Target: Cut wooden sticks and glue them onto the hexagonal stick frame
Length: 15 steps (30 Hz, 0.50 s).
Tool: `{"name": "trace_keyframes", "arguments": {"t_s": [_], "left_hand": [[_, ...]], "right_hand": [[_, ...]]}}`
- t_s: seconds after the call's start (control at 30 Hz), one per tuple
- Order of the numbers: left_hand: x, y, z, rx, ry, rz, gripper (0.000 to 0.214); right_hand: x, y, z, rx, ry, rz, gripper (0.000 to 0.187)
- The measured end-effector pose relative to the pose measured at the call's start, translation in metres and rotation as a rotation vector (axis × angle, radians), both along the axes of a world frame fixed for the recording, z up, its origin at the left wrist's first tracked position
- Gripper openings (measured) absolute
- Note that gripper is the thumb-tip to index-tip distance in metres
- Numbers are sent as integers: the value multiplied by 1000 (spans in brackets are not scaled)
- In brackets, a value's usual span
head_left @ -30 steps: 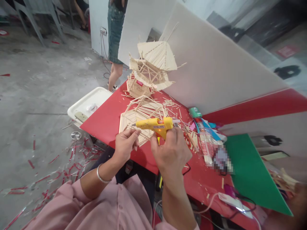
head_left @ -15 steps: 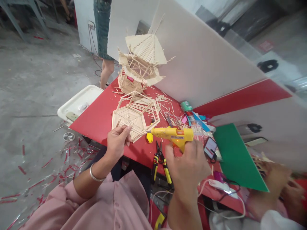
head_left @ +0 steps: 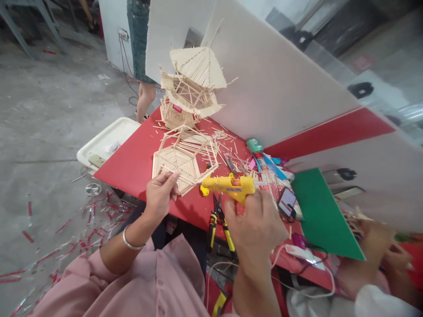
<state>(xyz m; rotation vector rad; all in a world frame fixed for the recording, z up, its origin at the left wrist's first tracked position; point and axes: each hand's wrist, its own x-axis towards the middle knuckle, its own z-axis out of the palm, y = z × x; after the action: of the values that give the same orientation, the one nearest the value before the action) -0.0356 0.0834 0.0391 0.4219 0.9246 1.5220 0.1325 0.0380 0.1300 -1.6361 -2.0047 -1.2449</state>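
A hexagonal frame of thin wooden sticks [head_left: 176, 157] stands at the front of the red table, with a woven-looking base and raised struts. At its near edge my left hand [head_left: 160, 193] is closed, thumb and fingers pinching the sticks there. Whether a separate stick is in that pinch I cannot tell. My right hand [head_left: 256, 220] grips a yellow hot glue gun [head_left: 231, 185], a clear glue stick showing at its back. The gun's nozzle points left, close to the frame's near right corner.
Behind stands a roofed stick model [head_left: 194, 83], loose sticks [head_left: 223, 136] beside it. Pliers [head_left: 220, 220] lie at the table's front edge. Rightward are a phone [head_left: 287, 200], a green board [head_left: 325, 211] and another person's hands [head_left: 376, 242]. A white tray [head_left: 99, 136] is at left.
The glue gun in my right hand has shifted left, its nozzle closer to the frame's near right corner. My left hand keeps its pinch. The whole view has drifted slightly.
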Motion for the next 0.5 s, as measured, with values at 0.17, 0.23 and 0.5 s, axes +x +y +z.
{"name": "trace_keyframes", "arguments": {"t_s": [0.17,0.23,0.5], "left_hand": [[-1,0,-1,2,11,-5,35],[-2,0,-1,5,15,-8,35],[-3,0,2,-5,19,-2,34]], "right_hand": [[1,0,-2,14,7,9,19],[2,0,-3,12,10,18,19],[3,-4,-10,-56,78,-18,28]]}}
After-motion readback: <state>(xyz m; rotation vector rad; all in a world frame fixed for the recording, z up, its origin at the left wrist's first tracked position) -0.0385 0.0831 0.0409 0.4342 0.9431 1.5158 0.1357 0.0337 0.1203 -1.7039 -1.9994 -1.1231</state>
